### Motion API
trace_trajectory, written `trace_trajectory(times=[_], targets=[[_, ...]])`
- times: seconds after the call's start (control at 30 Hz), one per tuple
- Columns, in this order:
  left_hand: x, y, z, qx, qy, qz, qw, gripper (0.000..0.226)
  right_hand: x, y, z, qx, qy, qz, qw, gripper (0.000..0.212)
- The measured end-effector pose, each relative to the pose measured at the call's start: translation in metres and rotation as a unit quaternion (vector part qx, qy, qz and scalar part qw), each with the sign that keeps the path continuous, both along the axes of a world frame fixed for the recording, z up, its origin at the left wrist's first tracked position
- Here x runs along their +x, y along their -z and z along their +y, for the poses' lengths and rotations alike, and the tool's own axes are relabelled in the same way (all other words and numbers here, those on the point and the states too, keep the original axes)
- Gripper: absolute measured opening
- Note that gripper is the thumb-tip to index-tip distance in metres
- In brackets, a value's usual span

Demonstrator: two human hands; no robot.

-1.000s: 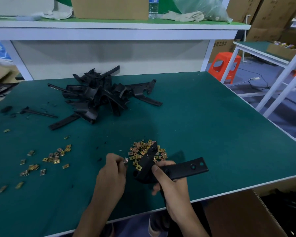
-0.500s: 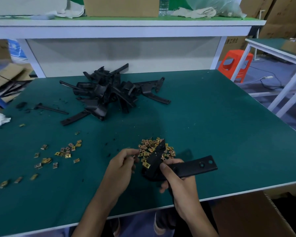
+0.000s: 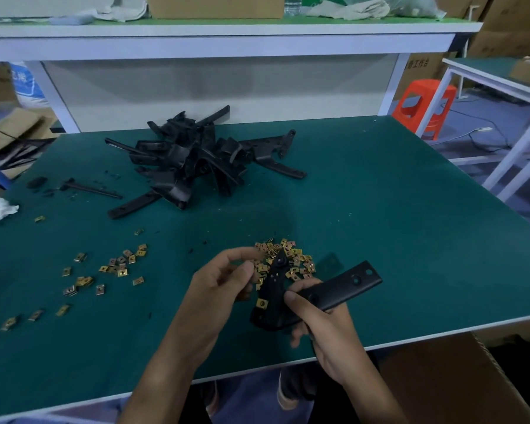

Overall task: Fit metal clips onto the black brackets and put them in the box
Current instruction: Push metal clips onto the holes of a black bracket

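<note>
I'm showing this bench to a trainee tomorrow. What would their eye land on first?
Probably the tangled pile of black brackets at the back of the green table. Next, near the front edge, the right hand grips a black bracket just in front of a heap of metal clips, with the left hand at the heap's edge, fingers curled.

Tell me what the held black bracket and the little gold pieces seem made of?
The black bracket: matte, evenly black, barely reflective, so moulded plastic or painted metal; I cannot tell which. The gold clips: thin, shiny, brassy glints, so likely plated sheet metal.
</note>
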State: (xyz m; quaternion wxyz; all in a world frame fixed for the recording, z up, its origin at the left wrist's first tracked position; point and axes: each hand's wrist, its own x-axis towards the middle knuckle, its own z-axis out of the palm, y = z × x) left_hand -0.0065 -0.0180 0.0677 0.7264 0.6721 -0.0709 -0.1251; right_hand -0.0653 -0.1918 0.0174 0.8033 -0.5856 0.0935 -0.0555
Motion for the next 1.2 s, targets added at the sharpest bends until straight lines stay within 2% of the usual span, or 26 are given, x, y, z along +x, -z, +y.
trace_trajectory(times=[0.1, 0.27, 0.53, 0.93, 1.07, 1.2], targets=[[0.001, 0.001, -0.001, 0.001, -0.014, -0.002, 1.0, 0.024, 0.001, 0.0, -0.001, 0.006, -0.004, 0.004, 1.0, 0.01], [0.0, 0.002, -0.003, 0.044, -0.01, -0.033, 0.998, 0.02, 0.0, 0.0, -0.002, 0.011, -0.013, 0.007, 1.0, 0.022], [-0.004, -0.002, -0.005, -0.041, 0.01, 0.058, 0.997, 0.022, -0.001, 0.001, -0.003, 0.008, -0.025, -0.008, 1.0, 0.024], [-0.005, -0.003, -0.01, -0.036, -0.019, 0.108, 0.993, 0.013, -0.002, -0.002, -0.002, -0.009, -0.031, -0.004, 0.999, 0.024], [-0.002, -0.004, -0.005, -0.023, -0.004, 0.11, 0.994, 0.011, -0.001, 0.0, -0.003, -0.044, -0.046, -0.002, 0.998, 0.027], [0.002, -0.003, 0.001, -0.035, 0.024, 0.139, 0.989, 0.013, 0.001, -0.002, -0.006, -0.035, -0.082, 0.015, 0.996, 0.023]])
